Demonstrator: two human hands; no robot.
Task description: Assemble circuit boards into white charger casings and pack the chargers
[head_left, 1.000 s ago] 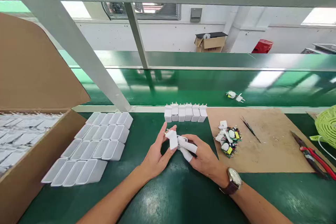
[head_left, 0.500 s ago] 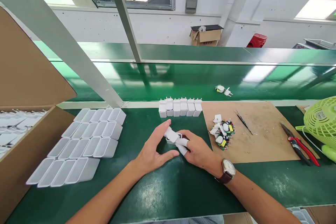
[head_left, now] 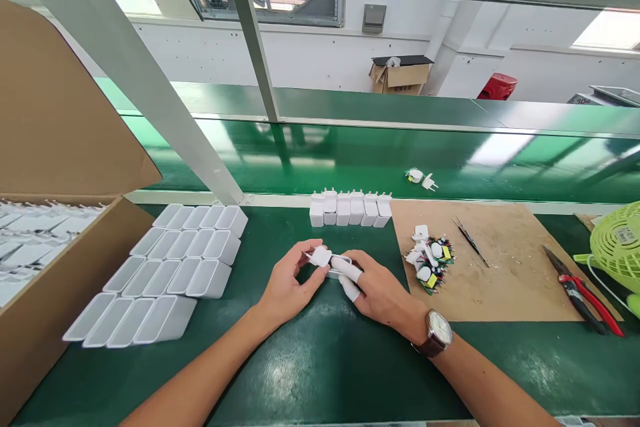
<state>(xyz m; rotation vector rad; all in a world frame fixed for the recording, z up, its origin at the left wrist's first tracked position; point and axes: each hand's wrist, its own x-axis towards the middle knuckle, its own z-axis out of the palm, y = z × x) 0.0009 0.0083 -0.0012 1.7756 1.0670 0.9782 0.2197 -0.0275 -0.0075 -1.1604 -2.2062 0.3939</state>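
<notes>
In front of me my left hand (head_left: 286,285) pinches a white plug top (head_left: 321,256) between thumb and fingers, its pins toward the left. My right hand (head_left: 381,288), with white finger cots on thumb and forefinger, grips a white charger housing (head_left: 333,273) against the plug top. The fingers partly hide the joint, so I cannot tell how far the two parts fit together. Behind my hands stands a row of several white plug chargers (head_left: 350,208), pins up. Right of my right hand lies a pile of small circuit boards (head_left: 434,260) with white plug parts.
Rows of open white housings (head_left: 165,273) lie at left beside a cardboard box (head_left: 95,240) of white parts. On the brown board (head_left: 505,287) are tweezers (head_left: 471,241) and red-black pliers (head_left: 583,293). A green fan (head_left: 617,240) stands far right. A slanted post (head_left: 165,87) rises at left.
The plug top in my left hand has tilted, its pins now toward the left, and sits lower against the housing. My left forefinger has come down. The whole view has shifted slightly.
</notes>
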